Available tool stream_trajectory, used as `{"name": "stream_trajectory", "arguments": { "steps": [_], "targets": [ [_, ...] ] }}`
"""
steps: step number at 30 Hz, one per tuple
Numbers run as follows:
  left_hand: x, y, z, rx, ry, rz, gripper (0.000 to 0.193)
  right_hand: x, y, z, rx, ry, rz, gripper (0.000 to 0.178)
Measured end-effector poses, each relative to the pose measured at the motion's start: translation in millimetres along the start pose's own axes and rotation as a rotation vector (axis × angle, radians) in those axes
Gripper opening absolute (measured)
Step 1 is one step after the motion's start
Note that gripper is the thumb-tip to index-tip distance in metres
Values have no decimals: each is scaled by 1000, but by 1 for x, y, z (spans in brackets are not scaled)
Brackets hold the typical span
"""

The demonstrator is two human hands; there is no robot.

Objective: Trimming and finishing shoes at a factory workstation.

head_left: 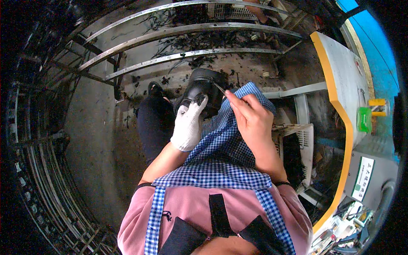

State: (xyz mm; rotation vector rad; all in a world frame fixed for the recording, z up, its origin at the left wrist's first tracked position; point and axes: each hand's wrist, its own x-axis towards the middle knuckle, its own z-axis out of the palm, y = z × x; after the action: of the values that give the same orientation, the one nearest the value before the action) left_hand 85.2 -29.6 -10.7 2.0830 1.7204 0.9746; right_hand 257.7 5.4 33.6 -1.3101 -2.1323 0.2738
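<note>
A black shoe point(199, 87) is held over my lap, its rounded toe pointing away from me. My left hand point(189, 127), in a white knitted glove with dark-stained fingertips, is closed on the shoe's near side. In my bare right hand point(251, 115) is a thin pointed metal tool point(219, 88), pinched between thumb and fingers. The tool's tip is at the right side of the toe; whether it touches is hard to tell. A blue checked apron point(229, 142) is spread over my lap beneath my right hand.
Metal rails point(191, 29) of a low rack cross ahead, with black scraps point(182, 44) strewn on the floor. A yellow-edged workbench point(340, 80) stands at the right, holding a green container point(364, 120). Below it is a white plastic crate point(305, 148). Another rack point(55, 191) stands left.
</note>
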Motion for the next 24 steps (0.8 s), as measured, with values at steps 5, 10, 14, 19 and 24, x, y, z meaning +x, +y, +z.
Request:
{"name": "stream_trajectory", "arguments": {
  "steps": [5, 10, 14, 19, 24],
  "targets": [
    [0, -4, 6, -117, 66, 14, 56, -1, 0, 0, 23, -5, 2, 29],
    [0, -1, 4, 20, -14, -15, 58, -3, -2, -5, -7, -29, -10, 30],
    [-1, -3, 19, -236, 61, -55, 43, -4, 0, -3, -15, -14, -1, 30],
    [1, 8, 33, -1266, 178, -438, 30, -5, 1, -3, -43, -23, 11, 31],
    [6, 3, 29, -1034, 79, -500, 27, -9, 2, -7, -34, -8, -15, 32]
  ]
}}
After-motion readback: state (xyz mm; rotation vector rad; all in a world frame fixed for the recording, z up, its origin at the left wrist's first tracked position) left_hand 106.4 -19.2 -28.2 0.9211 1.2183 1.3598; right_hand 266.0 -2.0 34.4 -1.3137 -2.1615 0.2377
